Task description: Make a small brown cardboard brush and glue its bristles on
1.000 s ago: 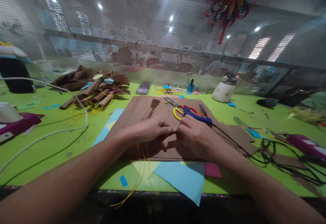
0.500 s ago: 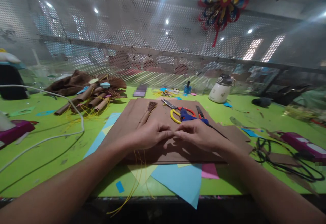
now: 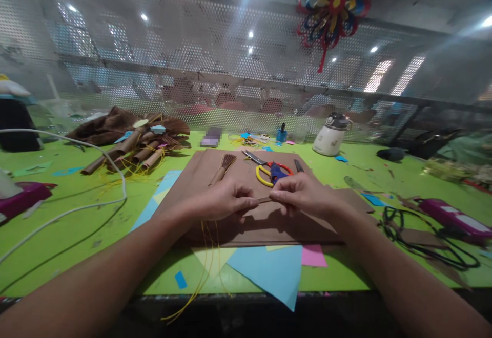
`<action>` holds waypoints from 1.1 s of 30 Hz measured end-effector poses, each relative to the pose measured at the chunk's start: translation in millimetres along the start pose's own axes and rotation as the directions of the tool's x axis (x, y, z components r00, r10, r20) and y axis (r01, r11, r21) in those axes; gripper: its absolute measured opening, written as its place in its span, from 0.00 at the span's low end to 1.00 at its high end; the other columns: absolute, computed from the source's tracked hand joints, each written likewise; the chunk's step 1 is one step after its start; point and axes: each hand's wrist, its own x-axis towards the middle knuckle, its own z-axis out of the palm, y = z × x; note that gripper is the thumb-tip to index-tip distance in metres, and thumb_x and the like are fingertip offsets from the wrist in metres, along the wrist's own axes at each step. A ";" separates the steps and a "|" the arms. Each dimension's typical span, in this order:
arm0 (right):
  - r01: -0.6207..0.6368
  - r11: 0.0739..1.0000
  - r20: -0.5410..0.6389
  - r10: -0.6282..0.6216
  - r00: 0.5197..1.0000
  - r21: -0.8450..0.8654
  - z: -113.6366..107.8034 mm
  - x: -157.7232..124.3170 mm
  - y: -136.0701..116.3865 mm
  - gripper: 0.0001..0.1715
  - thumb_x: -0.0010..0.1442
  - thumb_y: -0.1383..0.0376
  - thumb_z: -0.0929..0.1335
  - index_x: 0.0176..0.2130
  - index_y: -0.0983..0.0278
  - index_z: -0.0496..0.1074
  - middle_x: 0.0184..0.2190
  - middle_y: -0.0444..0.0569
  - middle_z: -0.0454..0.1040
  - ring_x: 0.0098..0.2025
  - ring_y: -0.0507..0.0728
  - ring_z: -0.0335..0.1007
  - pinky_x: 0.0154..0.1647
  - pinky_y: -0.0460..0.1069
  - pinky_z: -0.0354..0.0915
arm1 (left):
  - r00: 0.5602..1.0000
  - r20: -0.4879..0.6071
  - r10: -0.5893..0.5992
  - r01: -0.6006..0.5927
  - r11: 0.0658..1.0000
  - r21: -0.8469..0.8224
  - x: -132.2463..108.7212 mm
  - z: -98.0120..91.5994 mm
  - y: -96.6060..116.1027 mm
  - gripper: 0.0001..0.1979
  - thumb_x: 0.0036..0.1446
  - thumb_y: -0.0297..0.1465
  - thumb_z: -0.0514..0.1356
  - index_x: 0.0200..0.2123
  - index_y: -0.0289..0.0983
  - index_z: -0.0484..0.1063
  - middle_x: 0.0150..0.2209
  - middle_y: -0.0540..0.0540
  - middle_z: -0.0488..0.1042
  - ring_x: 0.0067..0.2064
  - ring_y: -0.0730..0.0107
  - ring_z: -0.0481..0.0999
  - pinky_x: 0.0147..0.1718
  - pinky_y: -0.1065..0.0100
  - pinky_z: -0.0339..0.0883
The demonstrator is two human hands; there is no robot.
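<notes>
My left hand (image 3: 225, 202) and my right hand (image 3: 305, 194) pinch the two ends of a narrow strip of brown paper (image 3: 264, 200), held level between them. Beneath lies a stack of brown paper sheets (image 3: 246, 233). A small brown paper roll with a fringed end (image 3: 223, 169) rests just beyond my left hand, and yellow threads (image 3: 205, 271) hang below that hand. Scissors with red and yellow handles (image 3: 253, 157) lie past my fingertips. Partly hidden by my right hand is a blue tool (image 3: 277, 172), its kind unclear, beside a dark-tipped tool (image 3: 299, 166).
Brown paper rolls with fringes and yellow threads (image 3: 132, 141) are piled at left. A white cable (image 3: 124, 184) curves across the green table (image 3: 69, 256). A white flask (image 3: 329, 137) stands at the back; a black cord (image 3: 434, 256) and a purple device (image 3: 453, 217) lie at right.
My hands have moved slightly apart from fingertips touching, and the brown strip now shows between them. The right fingers have shifted their pinch.
</notes>
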 end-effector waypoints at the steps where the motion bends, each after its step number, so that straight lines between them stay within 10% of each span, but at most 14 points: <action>1: -0.012 1.000 0.012 0.012 1.000 0.017 -0.3 -0.3 -0.7 0.19 0.56 0.55 0.65 0.23 0.66 0.66 0.15 0.42 0.68 0.15 0.45 0.59 0.18 0.42 0.54 | 1.000 0.005 -0.005 0.005 1.000 -0.022 0.2 -0.7 0.0 0.19 0.57 0.43 0.53 0.22 0.35 0.64 0.18 0.52 0.68 0.21 0.77 0.61 0.22 0.72 0.52; 16: 0.229 0.881 0.021 -0.260 0.965 0.413 -7.1 -0.3 10.8 0.23 0.50 0.59 0.72 0.45 0.65 0.71 0.33 0.48 0.75 0.32 0.51 0.72 0.35 0.48 0.68 | 0.997 0.072 0.033 0.000 0.908 -0.419 -6.9 -4.1 4.1 0.15 0.56 0.42 0.55 0.27 0.35 0.67 0.19 0.53 0.65 0.23 0.78 0.63 0.25 0.72 0.56; 23: 0.379 0.864 -0.004 -0.400 0.916 0.331 8.1 -7.2 -4.2 0.05 0.52 0.63 0.71 0.30 0.64 0.76 0.28 0.46 0.72 0.32 0.51 0.68 0.36 0.49 0.66 | 0.966 0.235 0.106 0.095 0.702 -0.706 -9.5 12.7 8.3 0.12 0.54 0.39 0.59 0.31 0.35 0.68 0.25 0.49 0.70 0.28 0.73 0.68 0.32 0.67 0.62; 33: 0.366 0.847 -0.080 -0.364 0.928 0.385 15.5 -4.9 -1.1 0.10 0.53 0.60 0.70 0.28 0.66 0.72 0.24 0.45 0.69 0.28 0.51 0.66 0.32 0.48 0.63 | 0.934 0.313 0.175 0.129 0.651 -0.748 -8.1 16.5 6.1 0.15 0.52 0.41 0.60 0.37 0.35 0.70 0.31 0.45 0.74 0.34 0.69 0.72 0.40 0.63 0.63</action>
